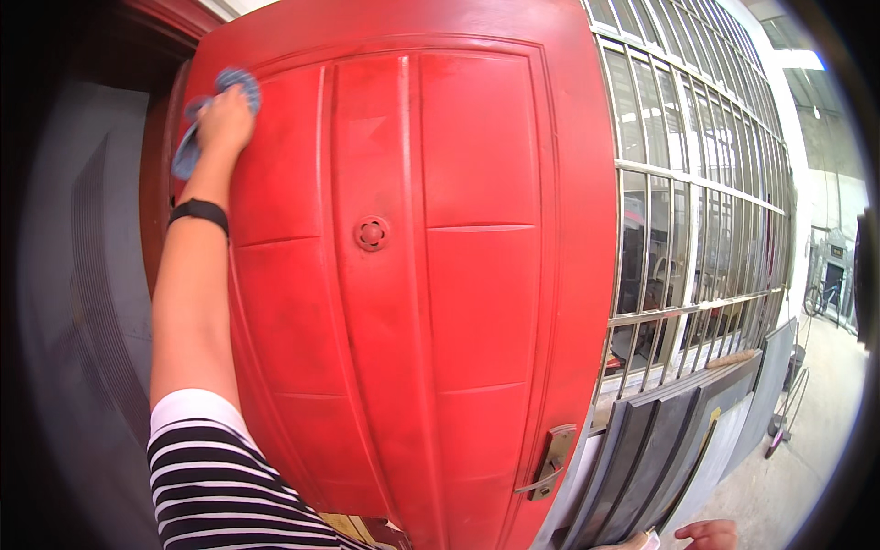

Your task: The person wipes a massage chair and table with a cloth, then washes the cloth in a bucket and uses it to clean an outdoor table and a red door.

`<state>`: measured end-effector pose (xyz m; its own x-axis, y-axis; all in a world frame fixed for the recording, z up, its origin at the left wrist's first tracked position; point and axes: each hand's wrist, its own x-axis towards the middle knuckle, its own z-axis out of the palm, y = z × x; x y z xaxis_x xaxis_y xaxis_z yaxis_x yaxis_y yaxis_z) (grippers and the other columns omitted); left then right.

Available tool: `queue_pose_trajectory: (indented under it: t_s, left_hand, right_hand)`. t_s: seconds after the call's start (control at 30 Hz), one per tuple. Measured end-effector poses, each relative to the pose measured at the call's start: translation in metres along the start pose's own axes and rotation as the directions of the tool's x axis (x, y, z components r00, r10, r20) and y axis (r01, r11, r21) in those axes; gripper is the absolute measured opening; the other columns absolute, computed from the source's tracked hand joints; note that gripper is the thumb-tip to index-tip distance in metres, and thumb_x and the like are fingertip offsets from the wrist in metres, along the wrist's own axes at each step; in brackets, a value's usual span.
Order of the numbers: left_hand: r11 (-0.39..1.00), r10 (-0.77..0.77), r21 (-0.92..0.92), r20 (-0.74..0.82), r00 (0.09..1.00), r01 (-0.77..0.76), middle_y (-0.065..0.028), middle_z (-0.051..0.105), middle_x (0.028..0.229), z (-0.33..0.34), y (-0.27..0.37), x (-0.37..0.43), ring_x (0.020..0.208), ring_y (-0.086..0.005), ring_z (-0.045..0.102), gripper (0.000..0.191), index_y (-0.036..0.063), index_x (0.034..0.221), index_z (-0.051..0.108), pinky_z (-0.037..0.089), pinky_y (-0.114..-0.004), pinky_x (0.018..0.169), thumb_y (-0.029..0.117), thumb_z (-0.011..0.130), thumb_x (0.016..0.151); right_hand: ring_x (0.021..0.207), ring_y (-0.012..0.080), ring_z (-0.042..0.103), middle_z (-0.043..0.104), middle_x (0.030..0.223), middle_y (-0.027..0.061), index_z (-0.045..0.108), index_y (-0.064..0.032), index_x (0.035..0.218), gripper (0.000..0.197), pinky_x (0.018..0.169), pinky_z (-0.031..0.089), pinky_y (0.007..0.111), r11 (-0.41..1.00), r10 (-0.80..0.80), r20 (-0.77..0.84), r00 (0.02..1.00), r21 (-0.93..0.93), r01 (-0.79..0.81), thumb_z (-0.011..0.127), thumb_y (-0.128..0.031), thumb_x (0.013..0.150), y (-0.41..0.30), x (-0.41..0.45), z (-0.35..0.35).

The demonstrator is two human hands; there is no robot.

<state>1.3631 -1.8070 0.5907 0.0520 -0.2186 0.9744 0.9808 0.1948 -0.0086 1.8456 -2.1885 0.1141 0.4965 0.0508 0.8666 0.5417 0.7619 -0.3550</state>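
Observation:
My left hand (225,120) is closed around a crumpled blue cloth (240,86) at the upper left of a red panelled door (474,295). The cloth lies against the door's surface near its left edge, and the hand is slightly blurred. Dark smudges show along the door's grooves. A round red flower-shaped fitting (372,234) sits in the middle panel. Low on the right side is a bronze-coloured lever handle (550,464) on its plate. Only some fingers of my right hand (708,533) show at the bottom right edge, beside a small pale item (648,540); its grip is cut off.
Right of the door is a window with metal bars (687,182). Grey panels (653,440) lean below it, with a brown stick-like piece (731,358) on top. A broom-like tool (777,430) and a bicycle (825,295) stand farther right. A dark opening lies left.

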Motion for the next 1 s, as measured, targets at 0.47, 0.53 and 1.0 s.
queue_pose_trajectory:
  t_s: [0.47,0.53,1.0]
  left_hand:
    - [0.891,0.357,-0.3,0.004,0.934,-0.34,-0.0197,0.065,0.099,-0.086,0.36,0.029,0.09,-0.036,0.065,0.028,0.0001,0.098,0.064,0.054,-0.044,0.074,0.017,0.046,0.084]
    - [0.828,0.387,-0.444,0.009,0.922,-0.343,-0.0178,0.065,0.1,-0.099,0.399,0.023,0.091,-0.0346,0.064,0.028,0.003,0.101,0.064,0.053,-0.043,0.077,0.018,0.046,0.085]
    - [0.924,0.187,-0.309,-0.149,0.971,-0.226,-0.0064,0.059,0.117,-0.05,0.235,0.003,0.111,-0.0323,0.05,0.033,0.0193,0.118,0.055,0.045,-0.048,0.088,0.036,0.04,0.093]
  right_hand:
    - [0.072,0.017,0.056,0.059,0.079,0.0078,0.059,-0.0014,0.084,0.005,0.068,0.045,0.028,0.78,0.575,-0.255,0.777,-0.116,-0.615,0.055,0.001,0.083,0.011,-0.064,-0.044]
    - [0.074,0.0168,0.056,0.059,0.078,0.0075,0.059,-0.0012,0.084,0.004,0.069,0.046,0.028,0.767,0.578,-0.261,0.773,-0.149,-0.624,0.055,0.001,0.084,0.011,-0.066,-0.048]
    - [0.077,0.0154,0.056,0.058,0.083,0.0065,0.058,-0.0007,0.086,0.007,0.068,0.048,0.027,0.644,0.637,-0.339,0.692,-0.26,-0.72,0.052,0.002,0.085,0.005,-0.083,-0.085]
